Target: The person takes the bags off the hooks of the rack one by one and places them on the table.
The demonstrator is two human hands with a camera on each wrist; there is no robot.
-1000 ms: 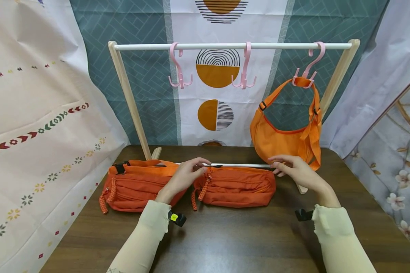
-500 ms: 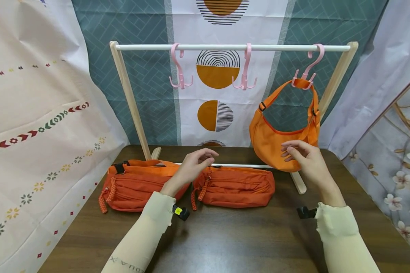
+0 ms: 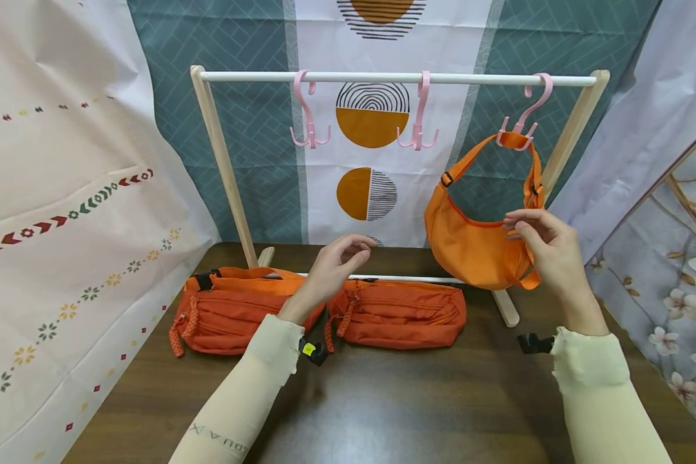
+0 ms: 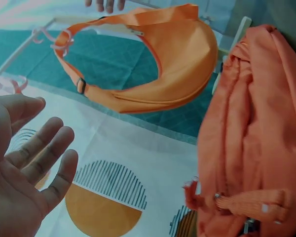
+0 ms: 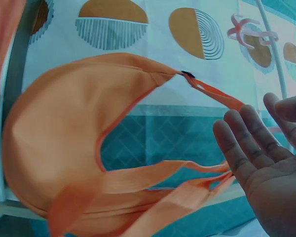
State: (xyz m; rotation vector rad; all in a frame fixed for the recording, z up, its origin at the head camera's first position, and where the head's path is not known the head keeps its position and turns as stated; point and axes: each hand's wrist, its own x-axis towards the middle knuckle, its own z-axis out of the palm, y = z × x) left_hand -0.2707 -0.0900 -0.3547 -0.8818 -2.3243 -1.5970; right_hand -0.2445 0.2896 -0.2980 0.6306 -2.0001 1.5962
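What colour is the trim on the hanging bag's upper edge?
The trim is red-orange, darker than the hanging bag; clearest in head view.

Brown table (image 3: 406, 403), curtained on three sides
Far, a teal-and-white backdrop (image 3: 383, 158); left, a cream patterned cloth (image 3: 87, 216); right, a flowered sheet (image 3: 667, 277).

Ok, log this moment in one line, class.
left hand: empty | right hand: empty, near orange bag | orange bag: hanging from hook | red pouches: on table

Waist bags (image 3: 403, 317) number two, red-orange; shoulder bag (image 3: 470, 252), orange, one. Pink hooks (image 3: 419, 122) number three, rack (image 3: 359, 78) one, bench (image 3: 400, 406) one. Hands (image 3: 334, 270) number two, black wrist cameras (image 3: 319, 356) two.
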